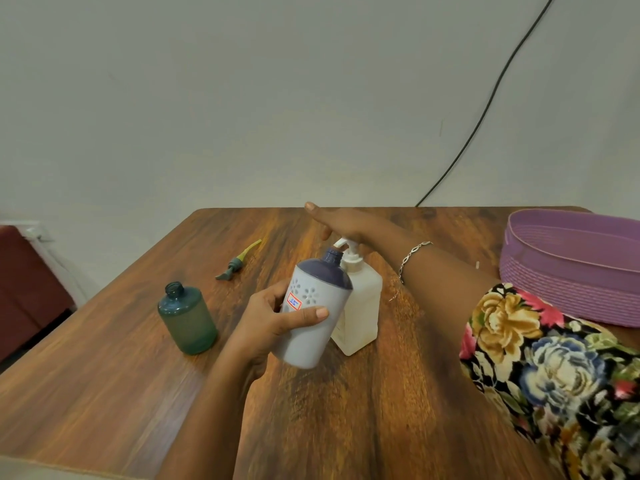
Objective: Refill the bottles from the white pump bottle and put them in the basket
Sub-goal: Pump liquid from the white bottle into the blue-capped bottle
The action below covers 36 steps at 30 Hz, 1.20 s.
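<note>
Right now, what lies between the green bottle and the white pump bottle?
In the head view, the left hand and the grey-and-purple bottle it grips, tilted toward the white pump bottle. The green bottle stands apart from both.

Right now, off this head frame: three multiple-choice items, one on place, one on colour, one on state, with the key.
1. Where does the loose pump head lie?
A. in the basket
B. on the table, beyond the green bottle
C. screwed onto a bottle

2. What colour is the basket?
A. purple
B. red
C. white

3. What is the left hand doing?
A. lying flat on the wood
B. holding the grey bottle tilted
C. curled and empty

Key:
1 B, it lies on the bare wood behind the open green bottle.
2 A, its woven wall is purple.
3 B, thumb and fingers wrap the bottle's body, off the table.
</note>
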Each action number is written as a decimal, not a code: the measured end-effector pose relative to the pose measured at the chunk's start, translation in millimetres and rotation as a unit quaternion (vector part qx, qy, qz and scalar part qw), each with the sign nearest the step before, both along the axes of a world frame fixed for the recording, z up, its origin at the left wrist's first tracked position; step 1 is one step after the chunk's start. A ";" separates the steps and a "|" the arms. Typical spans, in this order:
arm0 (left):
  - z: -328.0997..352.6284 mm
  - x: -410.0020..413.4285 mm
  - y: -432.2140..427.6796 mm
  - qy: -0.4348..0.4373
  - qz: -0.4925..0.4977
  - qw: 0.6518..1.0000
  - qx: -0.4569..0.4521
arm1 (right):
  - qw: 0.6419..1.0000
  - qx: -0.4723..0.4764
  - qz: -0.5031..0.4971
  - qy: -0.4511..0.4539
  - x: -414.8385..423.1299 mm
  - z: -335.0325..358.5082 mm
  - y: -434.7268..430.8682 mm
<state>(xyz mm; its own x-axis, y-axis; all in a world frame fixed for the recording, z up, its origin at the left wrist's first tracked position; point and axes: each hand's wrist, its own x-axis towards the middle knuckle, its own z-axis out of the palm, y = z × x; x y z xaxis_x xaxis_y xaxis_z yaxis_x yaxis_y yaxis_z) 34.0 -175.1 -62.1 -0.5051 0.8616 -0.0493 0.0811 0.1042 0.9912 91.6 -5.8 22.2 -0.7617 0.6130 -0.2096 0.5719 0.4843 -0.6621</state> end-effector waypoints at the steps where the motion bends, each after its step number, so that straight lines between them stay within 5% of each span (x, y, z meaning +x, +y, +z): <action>1: 0.0 -0.5 0.9 0.000 0.002 1.000 0.000 | 1.000 0.025 0.007 -0.016 -1.4 -1.2 -0.4; 15: 0.8 -0.6 -0.1 0.001 -0.004 1.000 0.002 | 0.999 -0.011 -0.008 0.030 0.9 -0.1 2.5; 22: -0.7 -0.2 0.9 -0.008 0.003 1.000 0.008 | 0.999 0.043 0.011 -0.031 -3.5 -7.5 1.0; 30: -1.5 -1.6 -1.1 -0.003 -0.007 1.000 0.006 | 0.999 0.014 0.003 0.036 -2.8 -3.9 8.7; 36: 0.3 0.1 0.1 -0.016 -0.012 1.000 0.012 | 0.997 0.063 0.022 -0.024 -4.4 -7.3 6.6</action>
